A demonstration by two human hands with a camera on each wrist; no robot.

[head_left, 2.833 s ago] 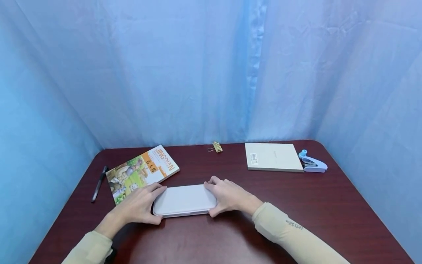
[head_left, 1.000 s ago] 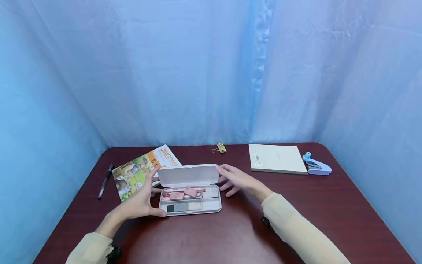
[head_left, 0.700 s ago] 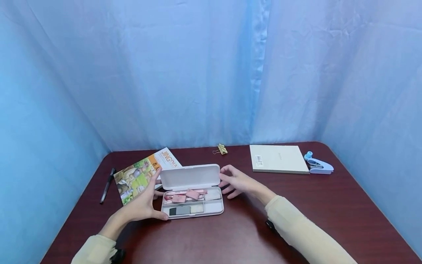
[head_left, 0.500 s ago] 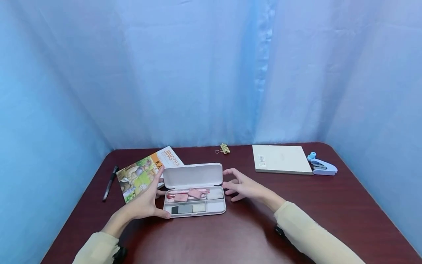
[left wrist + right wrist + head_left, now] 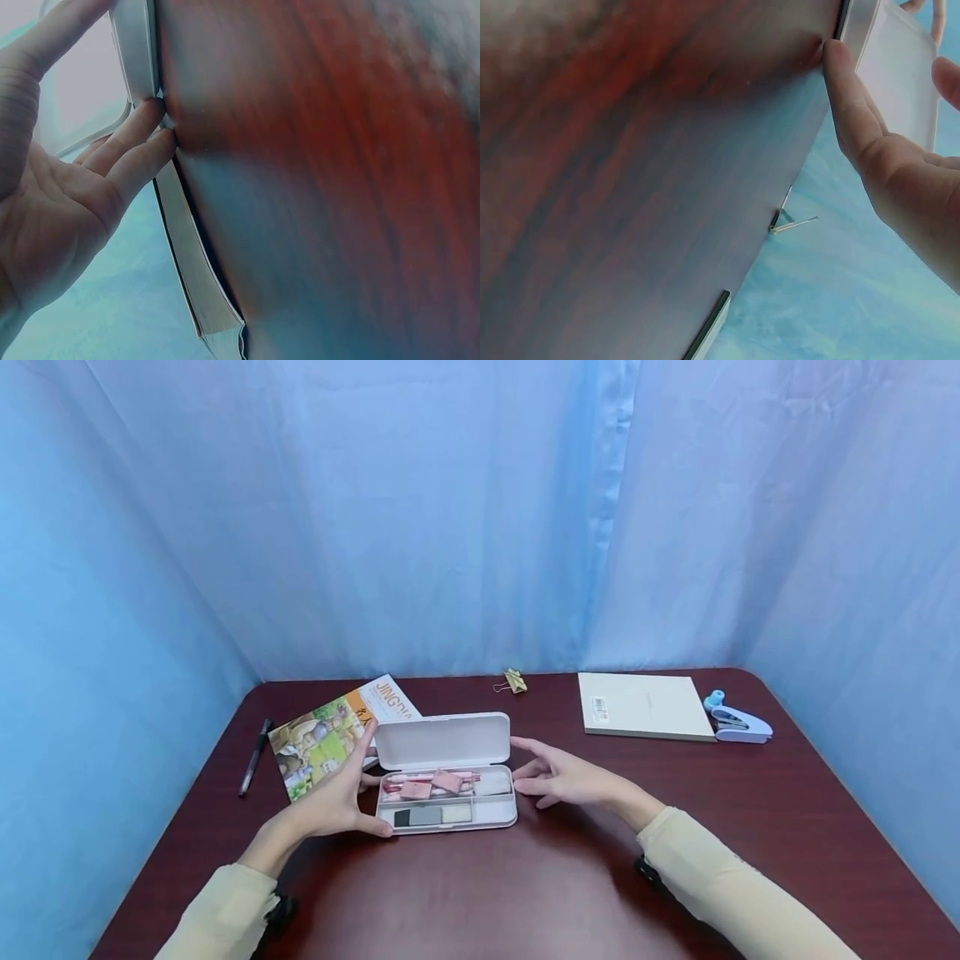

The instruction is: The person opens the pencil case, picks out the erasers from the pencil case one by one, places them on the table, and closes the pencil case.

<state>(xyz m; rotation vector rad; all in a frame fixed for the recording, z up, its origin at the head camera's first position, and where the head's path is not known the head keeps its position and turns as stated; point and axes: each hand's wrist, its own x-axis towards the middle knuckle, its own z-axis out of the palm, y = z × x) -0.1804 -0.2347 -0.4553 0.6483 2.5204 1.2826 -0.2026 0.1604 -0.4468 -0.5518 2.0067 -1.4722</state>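
Note:
A white pencil case (image 5: 442,740) lies on the table with its lid raised at the back. In its tray are pink erasers (image 5: 447,782), several pink pens (image 5: 393,784) and a dark, grey and cream strip (image 5: 427,815). My left hand (image 5: 330,802) spans the case's left end, fingers spread. Its thumb touches the front left corner, and a finger stands at the lid's left edge. In the left wrist view, two fingertips meet the case's side. My right hand (image 5: 573,775) is at the right end, fingers loosely bent, with fingertips close to the lid and tray; contact is unclear.
An illustrated book (image 5: 318,747) lies behind my left hand, with a black pen (image 5: 256,758) to its left. A yellow binder clip (image 5: 514,681) sits at the back edge. Right of it are a cream notebook (image 5: 648,706), a light stapler (image 5: 742,725) and a small blue object (image 5: 714,698).
The case was closed with both hands on its ends; its lid now stands up, showing the contents. My right hand has drawn slightly away from the lid's edge. My left hand stays at the left end.

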